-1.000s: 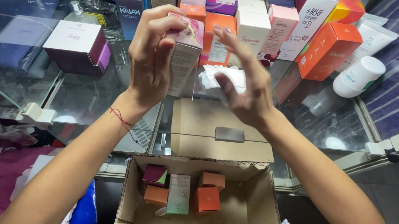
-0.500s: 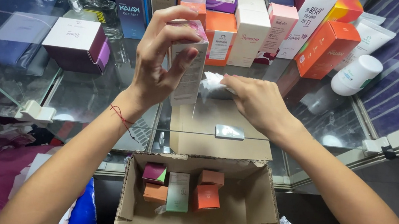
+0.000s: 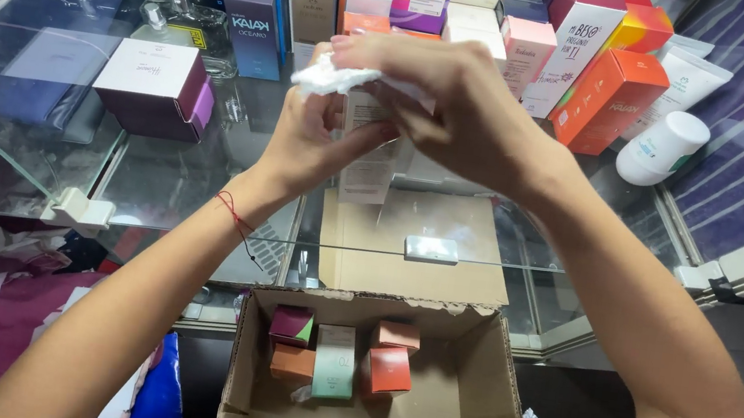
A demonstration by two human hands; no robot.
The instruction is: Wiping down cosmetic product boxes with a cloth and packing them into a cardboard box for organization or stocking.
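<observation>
The left hand [image 3: 309, 137] grips a pale box [image 3: 368, 155] upright between its fingers. The right hand [image 3: 463, 115] pinches a white cloth [image 3: 332, 79] against the box's top.

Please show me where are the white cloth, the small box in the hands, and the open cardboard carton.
white cloth [image 3: 337, 78]: head view, on its bunched left end.
small box [image 3: 367, 174]: head view, on its lower front face.
cardboard carton [image 3: 490, 391]: head view, on its right inner wall.
</observation>
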